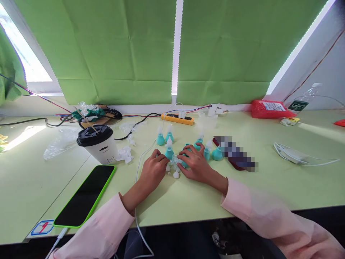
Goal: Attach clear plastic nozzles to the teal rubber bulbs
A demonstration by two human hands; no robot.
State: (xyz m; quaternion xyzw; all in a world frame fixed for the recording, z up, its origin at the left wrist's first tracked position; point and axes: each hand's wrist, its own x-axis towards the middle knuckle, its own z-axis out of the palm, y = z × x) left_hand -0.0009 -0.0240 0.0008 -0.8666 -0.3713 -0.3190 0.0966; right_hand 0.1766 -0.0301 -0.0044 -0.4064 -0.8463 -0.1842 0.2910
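Note:
Several small teal bulbs, some with clear or white nozzles, stand on the pale green table point(242, 190). My left hand point(155, 168) is closed at the left of a pile of small clear pieces point(175, 160), just below a teal bulb with a white tip point(169, 151); what its fingers pinch is too small to make out. My right hand point(195, 163) is spread with curved fingers over the right side of the pile, partly covering teal bulbs. Whether it holds anything is hidden. A small white round piece point(176, 175) lies between the hands.
At the left are a white cup with black lid point(102, 153), a green-edged phone point(85, 197) and crumpled tissue point(125, 154). A yellow power strip point(178, 119) lies behind the bulbs. At the right are a dark red object point(237, 156), white cable point(293, 154) and red package point(271, 109).

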